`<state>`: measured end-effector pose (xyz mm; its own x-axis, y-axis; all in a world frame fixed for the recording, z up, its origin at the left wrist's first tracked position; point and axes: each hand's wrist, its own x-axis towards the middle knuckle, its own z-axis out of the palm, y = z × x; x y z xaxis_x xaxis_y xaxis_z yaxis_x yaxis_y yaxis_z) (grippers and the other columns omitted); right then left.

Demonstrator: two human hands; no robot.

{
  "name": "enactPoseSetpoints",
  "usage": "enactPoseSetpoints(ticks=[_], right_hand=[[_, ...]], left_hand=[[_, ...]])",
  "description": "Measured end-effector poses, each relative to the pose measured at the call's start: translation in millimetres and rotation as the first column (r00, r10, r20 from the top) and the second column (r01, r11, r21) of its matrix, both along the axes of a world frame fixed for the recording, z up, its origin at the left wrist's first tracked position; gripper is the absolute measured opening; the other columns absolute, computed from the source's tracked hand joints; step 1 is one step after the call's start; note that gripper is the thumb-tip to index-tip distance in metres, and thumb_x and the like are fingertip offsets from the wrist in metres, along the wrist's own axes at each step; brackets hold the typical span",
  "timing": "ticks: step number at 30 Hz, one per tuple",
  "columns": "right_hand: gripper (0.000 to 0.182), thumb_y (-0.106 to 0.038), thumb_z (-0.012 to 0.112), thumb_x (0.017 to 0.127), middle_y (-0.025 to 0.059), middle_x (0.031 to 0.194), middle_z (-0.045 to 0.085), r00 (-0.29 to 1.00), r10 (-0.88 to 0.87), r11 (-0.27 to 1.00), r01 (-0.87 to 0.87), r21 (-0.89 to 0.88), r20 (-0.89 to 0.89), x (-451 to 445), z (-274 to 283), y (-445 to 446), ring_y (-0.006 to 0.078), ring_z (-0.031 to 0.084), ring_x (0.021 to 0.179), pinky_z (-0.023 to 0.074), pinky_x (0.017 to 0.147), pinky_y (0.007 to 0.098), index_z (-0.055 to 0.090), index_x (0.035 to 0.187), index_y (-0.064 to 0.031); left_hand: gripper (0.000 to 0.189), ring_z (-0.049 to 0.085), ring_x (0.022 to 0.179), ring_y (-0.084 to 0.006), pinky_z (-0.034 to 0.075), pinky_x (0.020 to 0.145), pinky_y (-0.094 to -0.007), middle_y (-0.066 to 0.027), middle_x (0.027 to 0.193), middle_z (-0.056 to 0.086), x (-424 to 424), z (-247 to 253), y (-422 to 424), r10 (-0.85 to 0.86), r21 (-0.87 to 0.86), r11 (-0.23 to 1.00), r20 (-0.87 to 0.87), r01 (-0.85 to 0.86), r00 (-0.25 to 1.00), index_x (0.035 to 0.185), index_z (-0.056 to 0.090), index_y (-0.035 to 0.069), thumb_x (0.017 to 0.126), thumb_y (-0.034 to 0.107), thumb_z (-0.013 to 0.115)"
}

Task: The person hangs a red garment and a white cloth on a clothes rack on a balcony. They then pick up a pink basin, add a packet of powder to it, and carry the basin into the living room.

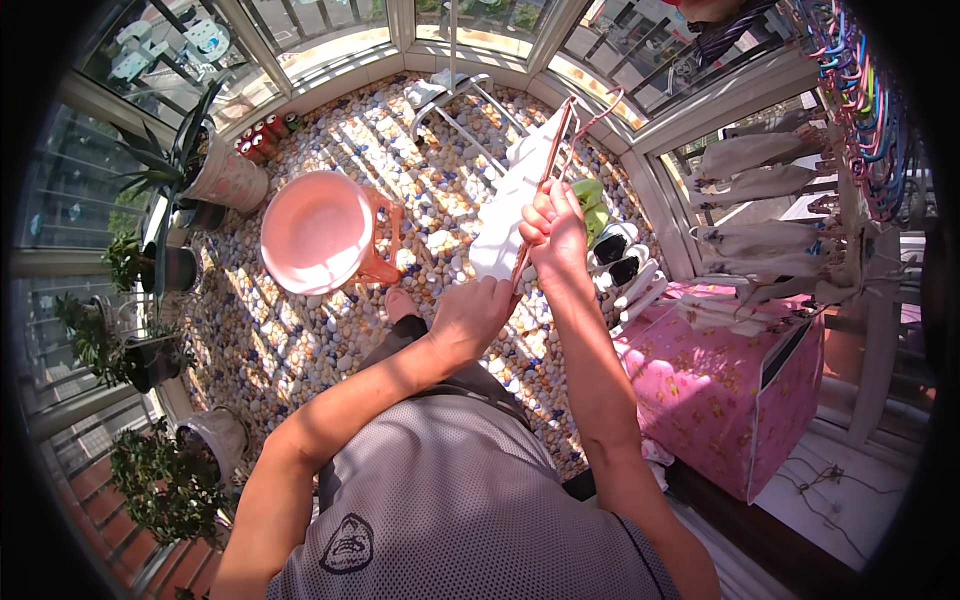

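Observation:
Both hands hold a reddish-brown clothes hanger (553, 150) with a white cloth garment (501, 225) hanging from it, in front of my body. My left hand (474, 311) is closed on the near end, where the hanger and the cloth's edge meet. Farther along, my right hand (555, 225) grips the hanger's middle, its fingers curled round it. The hanger's pink hook (606, 112) points away to the upper right. The garment spreads to the left of the hanger, partly in bright sun. Its exact kind cannot be told.
A pink basin (319, 232) rests on an orange stool (386, 240) at the left. Potted plants (225, 172) line the left windows. A metal rack (465, 139) stands ahead, shoes (622, 259) and a pink fabric box (705, 375) at the right. Clothes hangers (874, 120) hang upper right.

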<state>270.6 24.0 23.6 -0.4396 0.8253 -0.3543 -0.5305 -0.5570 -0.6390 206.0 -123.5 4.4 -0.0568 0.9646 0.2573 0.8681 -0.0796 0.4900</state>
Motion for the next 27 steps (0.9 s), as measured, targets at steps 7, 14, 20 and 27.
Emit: enactPoseSetpoints(ticks=[7,14,20,27], right_hand=[[0.016,-0.023,0.039,0.094,-0.0046,0.054,0.027,0.998,0.030,0.999,-0.032,0.033,0.050,-5,2,0,0.0049,0.023,0.042,0.0184,0.036,0.0196,0.041,0.084,-0.0105],[0.017,-0.022,0.037,0.095,-0.0037,0.055,0.027,0.996,0.067,0.997,-0.069,0.030,0.054,-19,14,3,0.0054,0.023,0.043,0.0176,0.036,0.0189,0.040,0.085,-0.0084],[0.016,-0.022,0.038,0.094,-0.0035,0.057,0.029,0.994,0.085,0.993,-0.090,0.077,0.066,-27,19,8,0.0052,0.025,0.044,0.0186,0.036,0.0189,0.040,0.086,-0.0086],[0.015,-0.021,0.038,0.094,-0.0030,0.059,0.030,0.995,0.094,0.990,-0.097,0.102,0.038,-30,15,13,0.0057,0.026,0.046,0.0196,0.037,0.0193,0.040,0.086,-0.0080]], left_hand=[[0.014,0.054,0.054,-0.0247,0.042,0.045,-0.0369,-0.0081,0.063,0.048,-2,1,-1,0.016,-0.028,1.000,0.026,-0.015,1.000,0.076,0.045,0.007,0.079,0.015,0.057],[0.015,0.054,0.052,-0.0246,0.041,0.043,-0.0354,-0.0085,0.065,0.048,-15,-1,-2,-0.003,0.012,1.000,0.093,0.002,0.996,0.076,0.045,0.005,0.079,0.012,0.058],[0.020,0.054,0.053,-0.0263,0.041,0.043,-0.0371,-0.0087,0.062,0.050,-21,-12,-6,0.027,0.090,0.995,0.135,-0.040,0.990,0.074,0.047,0.006,0.079,0.019,0.062],[0.011,0.054,0.059,-0.0252,0.044,0.049,-0.0352,-0.0084,0.066,0.050,-29,-9,-9,-0.028,0.073,0.997,0.144,0.017,0.989,0.076,0.046,0.004,0.076,0.009,0.056]])
